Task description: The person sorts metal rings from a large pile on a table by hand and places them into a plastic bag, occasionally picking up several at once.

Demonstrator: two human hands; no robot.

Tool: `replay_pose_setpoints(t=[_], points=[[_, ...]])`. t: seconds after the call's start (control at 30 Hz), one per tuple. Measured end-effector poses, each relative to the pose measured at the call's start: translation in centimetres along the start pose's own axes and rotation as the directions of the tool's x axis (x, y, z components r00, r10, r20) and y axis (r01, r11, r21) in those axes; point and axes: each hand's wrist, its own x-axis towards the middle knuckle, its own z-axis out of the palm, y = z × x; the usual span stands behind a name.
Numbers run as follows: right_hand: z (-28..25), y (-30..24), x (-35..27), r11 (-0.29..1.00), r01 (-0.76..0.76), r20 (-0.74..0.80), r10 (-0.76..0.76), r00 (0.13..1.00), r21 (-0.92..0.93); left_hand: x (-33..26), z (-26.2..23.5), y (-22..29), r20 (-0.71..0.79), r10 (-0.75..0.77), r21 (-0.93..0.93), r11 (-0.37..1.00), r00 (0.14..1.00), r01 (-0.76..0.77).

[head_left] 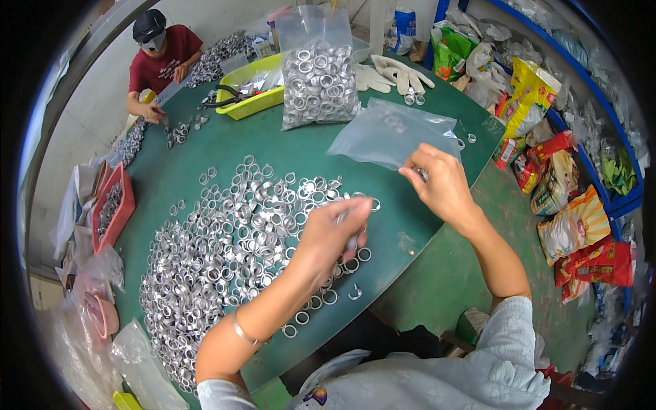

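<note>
My left hand [331, 229], smeared by motion, is over the right side of a wide heap of silver metal rings [198, 273]. Its fingers are curled, and grey metal like the rings shows between them. To the right, my right hand [437, 178] is closed with the fingertips together. A bit of grey metal, apparently a ring, shows at those fingertips. Just beyond it a clear plastic bag [389, 133] lies flat on the green table [403, 229], with a few rings visible at it. Further back a clear bag full of rings [321, 85] stands upright.
White gloves [389, 72] lie at the back, beside a yellow tray [249, 85] with black-handled pliers [232, 96]. A red bin [113, 208] holds more rings at left. Across the table a co-worker [160, 61] handles small parts. Colourful sacks [570, 225] fill a blue rack on the right.
</note>
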Motion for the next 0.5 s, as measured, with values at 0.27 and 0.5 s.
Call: replay_pose_setpoints(t=[0.27,0.5], points=[[-1.0,-0.1,0.1,0.991,0.054,-0.032,-0.05,0.998,0.122,7.0,1.1,0.0,-0.138,0.024,-0.132,0.99,0.99,-0.043],[-4.4,-0.1,3.5,0.983,0.115,-0.099,-0.101,0.99,0.143,5.8,0.3,0.4,-0.17,0.057,-0.158,0.984,0.984,-0.085]])
